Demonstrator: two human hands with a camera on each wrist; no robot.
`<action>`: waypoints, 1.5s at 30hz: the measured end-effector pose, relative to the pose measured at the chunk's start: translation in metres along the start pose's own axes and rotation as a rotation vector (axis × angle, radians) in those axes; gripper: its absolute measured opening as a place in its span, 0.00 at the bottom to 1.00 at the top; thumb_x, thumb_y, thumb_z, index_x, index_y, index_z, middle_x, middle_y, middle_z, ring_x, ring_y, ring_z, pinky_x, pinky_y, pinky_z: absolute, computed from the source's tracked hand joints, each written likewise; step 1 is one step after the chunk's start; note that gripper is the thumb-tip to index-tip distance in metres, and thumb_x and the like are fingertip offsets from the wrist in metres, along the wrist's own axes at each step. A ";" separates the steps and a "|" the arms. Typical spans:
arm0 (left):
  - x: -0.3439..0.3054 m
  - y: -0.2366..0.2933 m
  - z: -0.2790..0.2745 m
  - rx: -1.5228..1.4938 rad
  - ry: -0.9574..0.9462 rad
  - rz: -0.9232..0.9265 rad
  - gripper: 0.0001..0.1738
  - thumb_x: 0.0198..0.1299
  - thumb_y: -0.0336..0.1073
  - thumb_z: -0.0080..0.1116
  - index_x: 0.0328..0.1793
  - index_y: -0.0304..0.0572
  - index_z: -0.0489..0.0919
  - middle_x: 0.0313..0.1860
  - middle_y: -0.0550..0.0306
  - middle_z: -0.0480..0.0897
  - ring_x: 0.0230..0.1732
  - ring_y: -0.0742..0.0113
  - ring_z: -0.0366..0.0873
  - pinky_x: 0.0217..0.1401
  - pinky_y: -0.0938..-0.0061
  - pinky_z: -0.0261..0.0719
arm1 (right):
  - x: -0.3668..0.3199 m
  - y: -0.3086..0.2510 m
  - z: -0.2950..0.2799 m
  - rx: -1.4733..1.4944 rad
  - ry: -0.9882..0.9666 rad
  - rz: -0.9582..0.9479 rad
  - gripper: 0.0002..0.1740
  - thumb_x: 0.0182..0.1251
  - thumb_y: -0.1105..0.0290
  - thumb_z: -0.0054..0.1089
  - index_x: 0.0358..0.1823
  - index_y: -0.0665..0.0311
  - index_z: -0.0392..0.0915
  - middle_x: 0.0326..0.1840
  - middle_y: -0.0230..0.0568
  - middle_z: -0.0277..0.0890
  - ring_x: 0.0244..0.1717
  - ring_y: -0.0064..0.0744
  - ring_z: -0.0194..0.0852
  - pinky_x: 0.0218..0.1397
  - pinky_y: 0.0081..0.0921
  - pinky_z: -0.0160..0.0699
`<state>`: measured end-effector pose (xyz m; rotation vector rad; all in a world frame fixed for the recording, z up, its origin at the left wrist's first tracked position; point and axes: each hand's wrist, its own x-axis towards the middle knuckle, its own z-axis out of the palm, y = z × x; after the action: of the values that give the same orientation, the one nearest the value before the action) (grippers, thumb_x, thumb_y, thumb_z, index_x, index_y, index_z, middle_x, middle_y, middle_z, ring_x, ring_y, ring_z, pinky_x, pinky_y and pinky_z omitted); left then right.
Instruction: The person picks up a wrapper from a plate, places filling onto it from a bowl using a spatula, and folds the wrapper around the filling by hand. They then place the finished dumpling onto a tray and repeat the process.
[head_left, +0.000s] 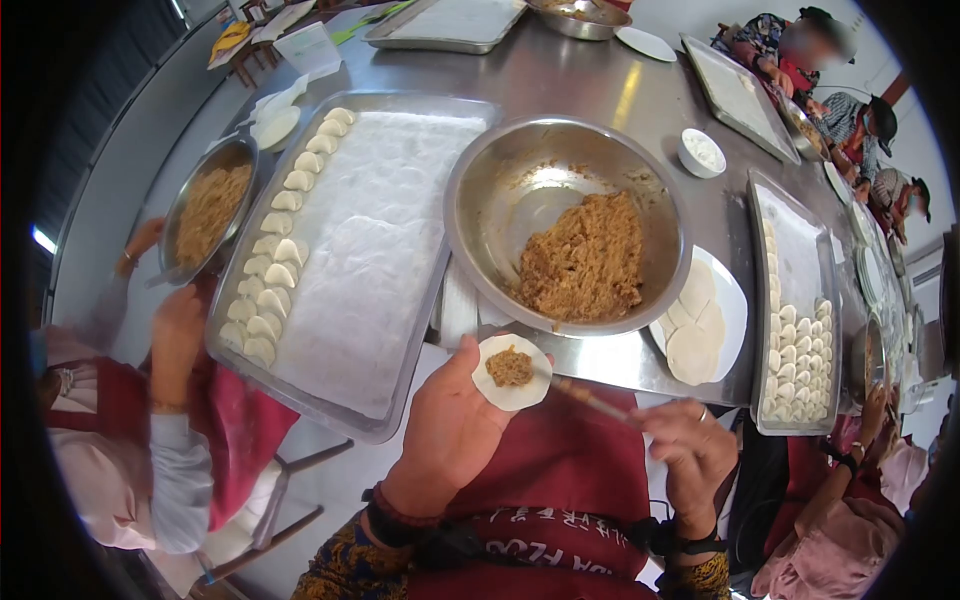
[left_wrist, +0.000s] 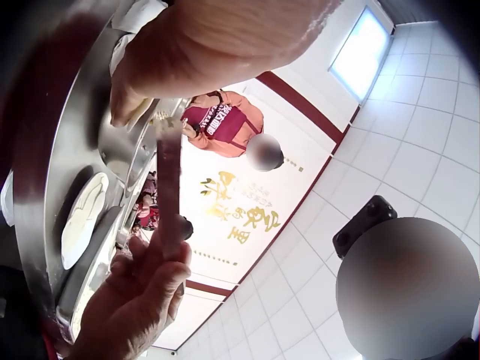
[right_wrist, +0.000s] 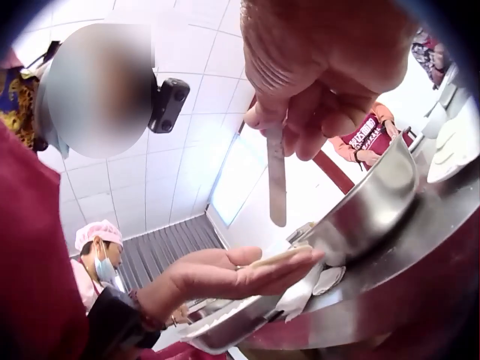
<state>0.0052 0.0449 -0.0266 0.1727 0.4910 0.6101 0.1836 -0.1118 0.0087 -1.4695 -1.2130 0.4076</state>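
Holds a round wrapper (head_left: 512, 398) flat on the left hand (head_left: 450, 420), palm up, fingers straight beneath rather than curled, just off the near side of the big bowl (head_left: 495, 215). Grasps a flat stick (head_left: 595, 401) in the right hand (head_left: 693, 445), farther right off the bowl's near side. Turns, by judgement, on stick against wrapper: aims the stick's long axis from the right hand leftward and slightly toward the bowl, at the wrapper's right edge. Seems to meet that edge in the head view, yet leaves a gap above the wrapper in the right wrist view. Has the left hand nearer, directly under the dab of filling (head_left: 509, 367). Leads outward to a heap of filling (head_left: 585, 260) inside the bowl, toward its near right, to a plate (head_left: 735, 320) of wrappers just right of the bowl, and to a tray (head_left: 350, 250) with dumplings (head_left: 287, 201) on its left. Hides most left fingers beneath the wrapper in the head view. Shows the wrapper nearly edge-on in the right wrist view, losing the dab. Cuts off the left hand in its own wrist view; cannot tell there whether pale bits on the stick's tip are filling
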 end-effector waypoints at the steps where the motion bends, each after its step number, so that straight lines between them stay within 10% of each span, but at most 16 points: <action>1: 0.001 0.000 0.001 0.001 -0.001 -0.003 0.31 0.79 0.48 0.27 0.68 0.21 0.61 0.65 0.32 0.71 0.70 0.38 0.66 0.77 0.51 0.62 | 0.006 0.000 0.000 0.060 0.063 0.083 0.10 0.59 0.70 0.70 0.39 0.67 0.86 0.37 0.46 0.87 0.35 0.29 0.83 0.39 0.22 0.80; 15: 0.012 0.004 0.009 0.001 -0.002 -0.044 0.29 0.80 0.47 0.27 0.69 0.27 0.62 0.66 0.40 0.71 0.69 0.50 0.69 0.74 0.58 0.64 | 0.075 0.025 0.021 0.030 0.031 0.382 0.11 0.68 0.70 0.64 0.49 0.65 0.85 0.33 0.33 0.84 0.26 0.15 0.73 0.29 0.14 0.73; 31: 0.003 0.002 0.011 -0.021 0.003 0.004 0.31 0.79 0.48 0.27 0.73 0.24 0.55 0.72 0.34 0.65 0.74 0.40 0.62 0.79 0.51 0.59 | 0.048 0.012 0.015 0.409 0.182 0.650 0.16 0.73 0.64 0.59 0.48 0.73 0.81 0.33 0.44 0.85 0.23 0.21 0.76 0.24 0.13 0.68; 34: -0.002 0.000 0.012 -0.049 -0.002 0.029 0.28 0.79 0.48 0.31 0.69 0.29 0.63 0.66 0.43 0.71 0.69 0.52 0.69 0.74 0.56 0.66 | 0.029 0.008 0.017 0.467 0.163 0.660 0.16 0.72 0.64 0.59 0.48 0.72 0.82 0.32 0.44 0.84 0.24 0.21 0.77 0.26 0.13 0.69; 45: -0.013 0.000 0.018 -0.017 -0.027 0.047 0.31 0.79 0.49 0.24 0.68 0.23 0.62 0.66 0.34 0.71 0.71 0.38 0.65 0.78 0.51 0.61 | -0.005 -0.003 0.025 -0.282 -0.126 -0.159 0.17 0.45 0.72 0.76 0.40 0.58 0.87 0.44 0.41 0.87 0.32 0.30 0.84 0.33 0.20 0.78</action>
<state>0.0047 0.0371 -0.0062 0.1766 0.4568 0.6564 0.1596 -0.1035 0.0019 -1.5892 -1.5256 0.2300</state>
